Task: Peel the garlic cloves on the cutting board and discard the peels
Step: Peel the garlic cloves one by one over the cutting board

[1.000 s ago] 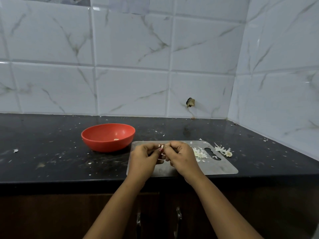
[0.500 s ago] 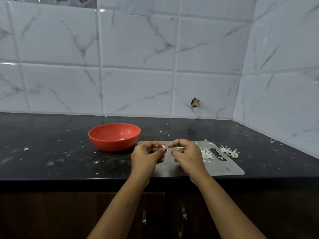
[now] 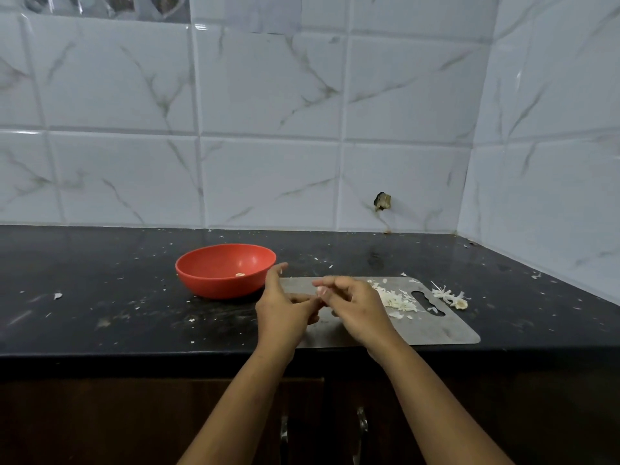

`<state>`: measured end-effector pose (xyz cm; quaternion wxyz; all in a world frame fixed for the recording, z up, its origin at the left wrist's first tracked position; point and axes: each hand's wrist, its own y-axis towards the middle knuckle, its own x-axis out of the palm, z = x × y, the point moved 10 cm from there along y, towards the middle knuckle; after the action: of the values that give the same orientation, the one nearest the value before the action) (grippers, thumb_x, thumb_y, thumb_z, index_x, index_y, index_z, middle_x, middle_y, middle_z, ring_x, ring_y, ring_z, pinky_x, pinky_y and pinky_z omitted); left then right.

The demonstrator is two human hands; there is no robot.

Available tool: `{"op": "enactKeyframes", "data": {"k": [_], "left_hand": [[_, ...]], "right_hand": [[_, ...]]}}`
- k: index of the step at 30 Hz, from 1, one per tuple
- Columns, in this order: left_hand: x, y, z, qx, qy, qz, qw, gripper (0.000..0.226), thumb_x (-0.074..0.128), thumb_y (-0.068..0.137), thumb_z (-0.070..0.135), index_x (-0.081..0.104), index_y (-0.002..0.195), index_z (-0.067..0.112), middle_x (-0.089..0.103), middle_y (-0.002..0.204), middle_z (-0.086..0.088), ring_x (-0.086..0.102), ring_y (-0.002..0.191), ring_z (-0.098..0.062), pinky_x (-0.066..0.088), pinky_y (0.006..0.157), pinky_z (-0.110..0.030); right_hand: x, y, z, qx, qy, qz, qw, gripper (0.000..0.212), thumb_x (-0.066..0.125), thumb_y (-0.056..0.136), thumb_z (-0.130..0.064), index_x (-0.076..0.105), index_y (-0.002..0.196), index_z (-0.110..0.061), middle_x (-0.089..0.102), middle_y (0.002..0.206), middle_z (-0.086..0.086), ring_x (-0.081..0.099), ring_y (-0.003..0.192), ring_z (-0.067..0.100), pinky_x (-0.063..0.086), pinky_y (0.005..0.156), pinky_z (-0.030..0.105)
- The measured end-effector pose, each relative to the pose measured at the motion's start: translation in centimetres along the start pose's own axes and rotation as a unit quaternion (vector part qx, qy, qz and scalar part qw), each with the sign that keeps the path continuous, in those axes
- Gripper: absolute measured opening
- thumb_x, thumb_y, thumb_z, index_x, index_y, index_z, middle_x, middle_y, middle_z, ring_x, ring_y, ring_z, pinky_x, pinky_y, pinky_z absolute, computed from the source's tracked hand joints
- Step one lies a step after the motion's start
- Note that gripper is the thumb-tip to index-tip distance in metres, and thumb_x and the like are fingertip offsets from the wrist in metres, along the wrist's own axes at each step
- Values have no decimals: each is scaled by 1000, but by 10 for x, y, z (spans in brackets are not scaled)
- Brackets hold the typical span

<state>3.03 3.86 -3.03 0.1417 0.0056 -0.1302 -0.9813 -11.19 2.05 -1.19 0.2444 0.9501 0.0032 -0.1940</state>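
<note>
Pinched clove (image 3: 320, 290) (left hand (image 3: 285, 308), right hand (image 3: 360, 310))

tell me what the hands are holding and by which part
A small garlic clove, pinched between the left hand and right hand at their fingertips; which end each grips cannot be told.

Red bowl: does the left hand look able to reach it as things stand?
Probably yes. The left hand is just beside the bowl, one finger raised near its rim, with nothing between them. Its other fingers meet the right hand at the clove.
</note>
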Motion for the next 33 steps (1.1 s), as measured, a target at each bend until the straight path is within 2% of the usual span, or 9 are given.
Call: {"op": "enactKeyframes", "data": {"k": [5, 8, 11, 15, 19, 23, 25, 28, 33], "left_hand": [[0, 2, 0, 24, 53, 1, 998, 85, 76, 74, 3, 31, 143, 24, 71, 64, -1, 69, 60, -13, 58, 79, -36], [-4, 10, -2, 10, 156, -5, 988, 45, 85, 69, 20, 63, 108, 23, 72, 68, 3, 69, 70, -14, 58, 79, -40], [-28, 19, 7, 20, 266, 40, 963, 15, 79, 76, 32, 68, 74, 21, 71, 75, 2, 68, 79, -18, 55, 78, -35], [-65, 27, 16, 31, 372, 83, 924, 17, 68, 85, 38, 70, 78, 22, 67, 78, 0, 62, 76, -20, 44, 69, -28], [-69, 33, 2, 16, 380, 51, 923, 16, 68, 85, 34, 71, 76, 22, 69, 77, 3, 65, 77, -19, 49, 70, -30], [-68, 36, -2, 28, 383, 42, 923, 13, 65, 85, 29, 73, 79, 22, 71, 84, 3, 65, 83, -19, 53, 77, -33], [-66, 37, -2, 34, 374, 40, 926, 13, 62, 86, 26, 73, 82, 22, 71, 87, 4, 65, 85, -18, 52, 78, -32], [-63, 37, -3, 46, 369, 43, 927, 13, 60, 87, 24, 73, 91, 24, 71, 93, 5, 65, 89, -16, 53, 80, -33], [-44, 28, 4, 75, 376, 10, 923, 26, 54, 89, 10, 69, 104, 25, 70, 106, 6, 63, 101, -12, 51, 90, -30]], "right_hand": [[6, 4, 7, 29, 44, -8, 999, 8, 67, 88, -6, 75, 90, -8, 74, 86, 9, 69, 81, 20, 56, 74, 26], [2, 12, 9, 43, 59, 9, 997, 7, 66, 88, -3, 72, 87, -6, 71, 77, 12, 66, 69, 17, 55, 64, 18], [2, 29, 2, 40, 77, 32, 996, 7, 67, 87, 0, 71, 88, -5, 67, 71, 5, 60, 62, 11, 55, 64, 19], [32, 64, -32, -11, 26, 15, 999, 6, 70, 85, -6, 73, 89, -9, 70, 76, 1, 59, 61, 2, 52, 70, 19], [83, 95, -61, -60, -68, -51, 995, 14, 64, 87, 0, 75, 91, -7, 73, 92, 8, 62, 78, 8, 47, 69, 10], [121, 110, -59, -60, -187, -127, 972, 24, 55, 89, 7, 75, 92, -7, 72, 103, 8, 65, 89, 14, 52, 80, 22], [126, 113, -57, -62, -218, -145, 963, 31, 51, 87, 10, 75, 95, -8, 71, 106, 7, 64, 89, 12, 48, 75, 20], [122, 115, -54, -61, -214, -143, 964, 35, 47, 89, 10, 75, 97, -10, 69, 110, 5, 59, 86, 8, 41, 63, 10], [82, 105, -53, -57, -119, -58, 990, 22, 56, 91, -1, 75, 95, -12, 71, 97, 1, 60, 85, 4, 41, 66, 7]]}}
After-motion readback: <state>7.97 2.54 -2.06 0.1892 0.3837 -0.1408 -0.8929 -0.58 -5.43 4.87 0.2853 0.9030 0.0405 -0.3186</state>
